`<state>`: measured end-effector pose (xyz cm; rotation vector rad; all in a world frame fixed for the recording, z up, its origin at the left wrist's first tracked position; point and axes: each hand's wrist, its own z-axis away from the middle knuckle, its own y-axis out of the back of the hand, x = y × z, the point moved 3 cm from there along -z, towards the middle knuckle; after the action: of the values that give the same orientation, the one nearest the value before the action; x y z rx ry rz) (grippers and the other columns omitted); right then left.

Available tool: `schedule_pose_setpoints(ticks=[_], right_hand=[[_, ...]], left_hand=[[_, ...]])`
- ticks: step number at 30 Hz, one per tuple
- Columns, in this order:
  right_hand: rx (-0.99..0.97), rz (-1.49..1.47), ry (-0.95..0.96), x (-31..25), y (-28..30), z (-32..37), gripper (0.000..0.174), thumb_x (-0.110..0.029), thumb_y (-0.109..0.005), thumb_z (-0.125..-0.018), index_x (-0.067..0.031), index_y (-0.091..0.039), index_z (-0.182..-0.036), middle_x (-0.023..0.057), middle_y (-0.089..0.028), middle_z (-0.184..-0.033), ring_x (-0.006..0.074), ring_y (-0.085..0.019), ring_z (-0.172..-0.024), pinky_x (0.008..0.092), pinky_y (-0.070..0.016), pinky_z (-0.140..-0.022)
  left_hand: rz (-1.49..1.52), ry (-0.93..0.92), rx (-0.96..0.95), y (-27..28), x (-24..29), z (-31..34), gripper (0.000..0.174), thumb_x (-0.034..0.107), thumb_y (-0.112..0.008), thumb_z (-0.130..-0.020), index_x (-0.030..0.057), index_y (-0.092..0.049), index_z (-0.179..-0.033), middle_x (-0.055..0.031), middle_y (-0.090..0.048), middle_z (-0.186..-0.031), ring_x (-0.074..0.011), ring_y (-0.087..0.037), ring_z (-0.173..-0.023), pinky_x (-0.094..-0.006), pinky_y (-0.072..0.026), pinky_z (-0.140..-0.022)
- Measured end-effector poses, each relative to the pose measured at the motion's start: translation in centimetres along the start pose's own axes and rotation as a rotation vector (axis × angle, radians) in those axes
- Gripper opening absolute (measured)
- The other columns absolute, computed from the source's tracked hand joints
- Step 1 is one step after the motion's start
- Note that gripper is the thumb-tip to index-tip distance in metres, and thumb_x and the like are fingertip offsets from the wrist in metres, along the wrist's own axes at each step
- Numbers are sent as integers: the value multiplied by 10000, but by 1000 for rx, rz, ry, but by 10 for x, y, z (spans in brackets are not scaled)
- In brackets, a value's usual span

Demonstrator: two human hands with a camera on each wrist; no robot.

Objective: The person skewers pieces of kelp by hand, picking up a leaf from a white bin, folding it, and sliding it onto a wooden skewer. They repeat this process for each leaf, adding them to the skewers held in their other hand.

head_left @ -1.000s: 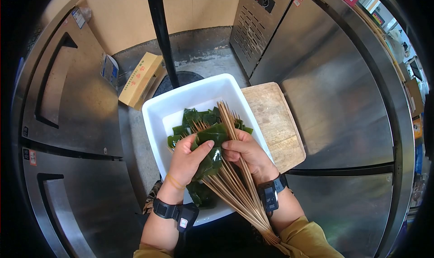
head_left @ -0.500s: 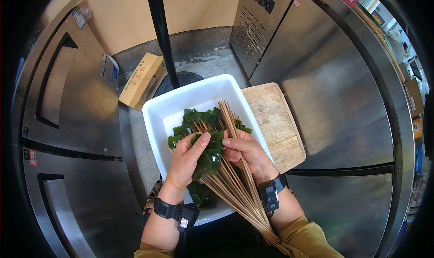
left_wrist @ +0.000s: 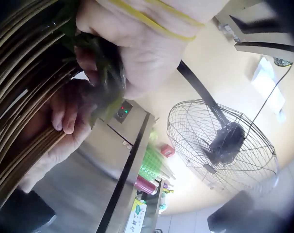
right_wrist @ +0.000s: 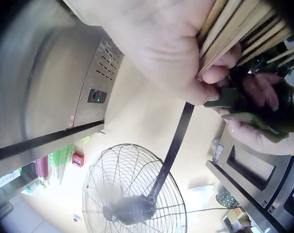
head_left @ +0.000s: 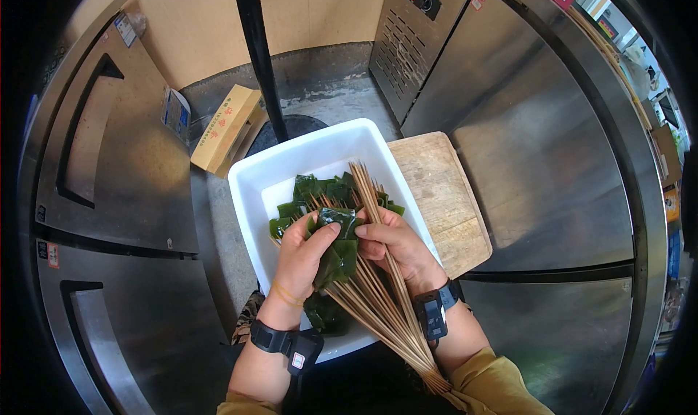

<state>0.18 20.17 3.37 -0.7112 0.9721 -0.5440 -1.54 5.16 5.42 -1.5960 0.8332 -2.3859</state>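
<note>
Some folded green seaweed (head_left: pixel 337 261) is lying in the grip of the left hand (head_left: pixel 298 253), which is pinching it above a white tub (head_left: pixel 249 200); just right, the right hand (head_left: pixel 404 249) is holding wooden sticks (head_left: pixel 376 293) and touching the seaweed's right edge.

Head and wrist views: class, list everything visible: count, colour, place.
Tub: one, white, centre
Glossy pieces: several, green, in and over tub
Skewers: many, tan, over tub
Board: one, beige, right of tub
Box: one, tan, left beyond tub
Fan: one, black, beyond tub
Cabinets: at least two, silver, both sides
Shelf items: uncounted, mixed, far right
Wall: one, beige, back
Floor: one, grey, below
Wrist devices: two, black, wrists
Bands: uncertain, yellow, left wrist
Sleeves: two, mustard, forearms
Left grip: one, bare, on pieces
Right grip: one, bare, on skewers
</note>
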Motion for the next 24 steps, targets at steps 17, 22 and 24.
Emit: schedule_pose_setpoints(ticks=[17, 22, 24], right_hand=[[-12, -47, 0, -2, -2, 0, 138, 53, -543, -842, -61, -538, -920, -21, -492, -586, 57, -448, -450, 173, -344, -425], [-35, -90, 5, -3, 0, 0, 134, 47, -535, -846, -61, -537, -923, -19, -485, -585, 59, -439, -447, 175, -341, -423], [-57, -119, 4, -3, 1, 0, 129, 41, -533, -849, -64, -538, -924, -19, -484, -589, 60, -435, -447, 177, -343, -425]], left_hand=[[102, 20, 13, 14, 3, -3, 83, 84, -600, -881, 72, -560, -953, -43, -640, -885, -109, -617, -744, -235, -525, -649], [357, -11, 108, 14, 9, -3, 66, 45, -526, -864, 98, -497, -891, -98, -637, -965, -120, -589, -657, -231, -499, -560], [414, -24, -11, 27, 13, -5, 49, 59, -501, -867, 103, -481, -874, -119, -632, -985, -120, -562, -604, -238, -477, -503]])
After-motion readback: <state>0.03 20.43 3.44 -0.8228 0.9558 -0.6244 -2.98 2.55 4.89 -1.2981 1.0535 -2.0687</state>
